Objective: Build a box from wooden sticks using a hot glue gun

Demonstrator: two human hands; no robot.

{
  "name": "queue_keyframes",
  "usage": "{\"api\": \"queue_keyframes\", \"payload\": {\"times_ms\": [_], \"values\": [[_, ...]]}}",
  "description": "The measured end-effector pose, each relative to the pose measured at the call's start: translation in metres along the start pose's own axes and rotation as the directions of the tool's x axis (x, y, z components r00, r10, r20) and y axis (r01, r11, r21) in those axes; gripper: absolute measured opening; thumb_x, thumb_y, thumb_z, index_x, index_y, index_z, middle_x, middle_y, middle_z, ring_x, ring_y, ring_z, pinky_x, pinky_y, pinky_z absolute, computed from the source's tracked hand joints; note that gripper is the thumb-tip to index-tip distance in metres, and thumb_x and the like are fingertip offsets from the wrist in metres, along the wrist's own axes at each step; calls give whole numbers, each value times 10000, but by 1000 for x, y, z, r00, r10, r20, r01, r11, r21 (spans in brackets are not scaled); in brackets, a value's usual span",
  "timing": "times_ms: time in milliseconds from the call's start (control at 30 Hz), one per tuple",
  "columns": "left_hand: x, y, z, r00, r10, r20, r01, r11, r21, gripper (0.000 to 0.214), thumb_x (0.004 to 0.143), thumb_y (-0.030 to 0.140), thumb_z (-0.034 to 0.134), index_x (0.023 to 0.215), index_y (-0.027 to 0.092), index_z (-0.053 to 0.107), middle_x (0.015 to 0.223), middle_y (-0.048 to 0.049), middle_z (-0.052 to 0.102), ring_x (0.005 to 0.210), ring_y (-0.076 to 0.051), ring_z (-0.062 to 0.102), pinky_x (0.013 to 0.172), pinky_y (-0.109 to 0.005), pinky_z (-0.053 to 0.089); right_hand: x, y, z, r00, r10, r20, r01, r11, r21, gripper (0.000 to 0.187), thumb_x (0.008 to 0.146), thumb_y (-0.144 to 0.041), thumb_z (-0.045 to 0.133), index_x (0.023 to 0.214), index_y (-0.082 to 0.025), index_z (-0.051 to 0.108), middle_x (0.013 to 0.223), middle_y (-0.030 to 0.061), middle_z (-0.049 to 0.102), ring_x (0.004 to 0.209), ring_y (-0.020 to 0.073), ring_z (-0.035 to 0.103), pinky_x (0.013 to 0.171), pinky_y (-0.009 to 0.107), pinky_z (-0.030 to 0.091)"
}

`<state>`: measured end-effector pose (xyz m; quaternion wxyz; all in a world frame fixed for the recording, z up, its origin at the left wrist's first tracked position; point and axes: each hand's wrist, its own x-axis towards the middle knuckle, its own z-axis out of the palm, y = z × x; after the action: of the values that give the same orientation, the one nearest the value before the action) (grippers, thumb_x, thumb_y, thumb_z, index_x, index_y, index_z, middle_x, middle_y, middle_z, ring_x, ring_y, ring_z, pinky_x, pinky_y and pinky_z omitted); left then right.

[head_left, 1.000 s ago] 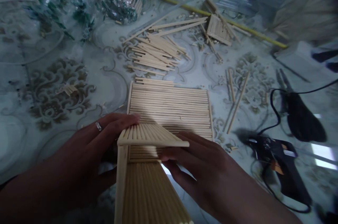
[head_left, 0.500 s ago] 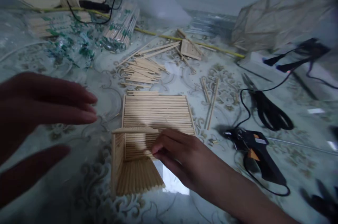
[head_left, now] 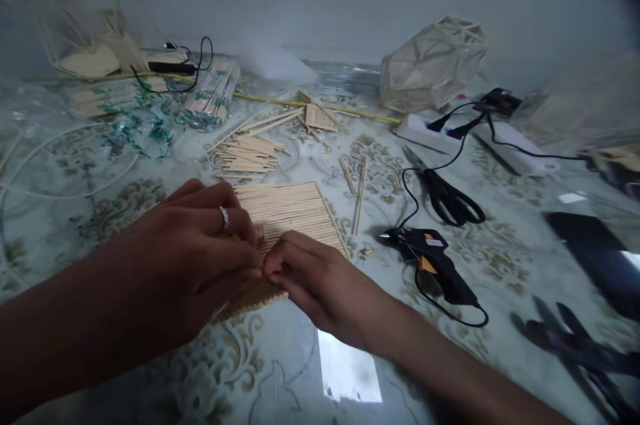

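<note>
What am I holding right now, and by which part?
The left hand and right hand grip the wooden stick panel at its near edge; the fingers hide the exact contact.

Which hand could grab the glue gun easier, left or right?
Probably the right hand: the glue gun lies on its side of the stick panel. The left hand would have to cross over the right.

Both hands: left, right pinching stick panel; glue gun near.
</note>
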<state>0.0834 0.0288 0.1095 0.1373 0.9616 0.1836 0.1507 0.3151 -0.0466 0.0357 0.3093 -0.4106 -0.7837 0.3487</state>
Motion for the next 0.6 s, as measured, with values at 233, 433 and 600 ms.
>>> {"api": "queue_keyframes", "payload": {"times_ms": [233,433,600], "values": [[-9,7,15,996,-76,42,77,997,-16,175,967,155,737,874,284,810,811,19,755,930,-211,637,927,-398,476,0,8,6,996,-49,-81,52,998,31,86,1069,-157,614,1011,-203,658,980,35,713,914,170,689,806,279,563],[-4,15,15,993,-93,-68,93,996,-3,139,1021,188,664,965,252,774,1157,-28,718,1143,-232,639,1055,-419,509,7,10,7,994,-32,-109,37,998,44,179,1095,-200,618,1006,-202,773,983,41,808,922,163,768,860,295,606],[-36,2,9,960,-229,-160,232,973,0,237,1093,306,596,1325,350,620,1512,8,507,1307,-185,586,1124,-351,486,-52,-7,-54,976,27,-217,-67,981,-181,262,1108,-202,577,1187,-270,817,1121,61,855,1006,193,823,890,341,652]]}}
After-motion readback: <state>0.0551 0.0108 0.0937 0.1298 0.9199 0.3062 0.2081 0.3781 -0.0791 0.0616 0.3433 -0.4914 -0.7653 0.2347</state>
